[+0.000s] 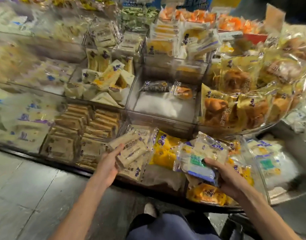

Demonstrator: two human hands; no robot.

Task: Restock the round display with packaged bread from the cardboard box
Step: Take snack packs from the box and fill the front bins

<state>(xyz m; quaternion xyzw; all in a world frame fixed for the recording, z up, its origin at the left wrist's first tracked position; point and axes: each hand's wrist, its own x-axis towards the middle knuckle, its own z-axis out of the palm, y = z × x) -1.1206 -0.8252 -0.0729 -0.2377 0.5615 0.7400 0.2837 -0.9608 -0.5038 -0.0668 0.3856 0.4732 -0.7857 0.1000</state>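
- Two hands are raised before the round display [65,164], both below its nearly bare clear compartment [164,108].
- The left hand [108,164] is below and left of that compartment. Its fingers curl under a stack of pale sliced-bread packs [131,149] and its thumb lies on top, clasping the stack.
- The right hand [225,176] is below and right of it. Its thumb presses on the top of a small stack of green-and-blue labelled packs [199,158], with the fingers wrapped beneath.
- Inside the compartment, only a dark loaf pack [155,86] and an orange bun pack [183,92] lie by the far wall. Most of its white floor is open.
- Left of it, brown sandwich packs [90,123] fill their bay up to the wall.
- Right of it, round bun packs [218,110] lean out over the rim of their tier.
- Yellow packs [163,151] lie just below it, between the two hands.
- Grey floor tiles [27,187] run along the display's black lower edge, well below the compartment.
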